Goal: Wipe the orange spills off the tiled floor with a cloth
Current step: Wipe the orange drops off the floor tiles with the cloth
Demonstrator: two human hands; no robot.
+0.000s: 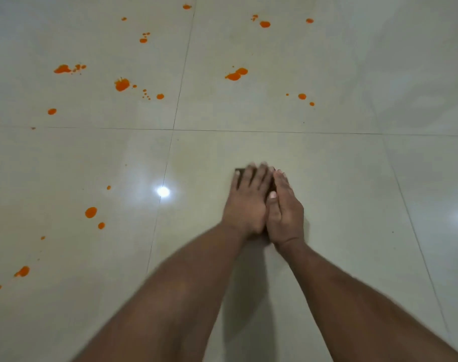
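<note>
Both my hands press side by side on a small dark cloth (271,185) lying flat on the pale tiled floor (327,178). My left hand (245,202) covers most of the cloth with its fingers spread. Beside it, my right hand (285,212) rests on the cloth's right part, thumb against the left hand. Only a dark edge of the cloth shows between and beyond the fingers. Orange spills dot the floor: a large blot (122,84) far left, a double blot (237,74) straight ahead, and drops (91,212) to the near left.
Dark grout lines (249,131) divide the glossy tiles. More orange drops lie at the far top (265,24), at the right middle (302,96) and at the lower left (22,271). Ceiling lights reflect as bright spots (163,191) on the floor.
</note>
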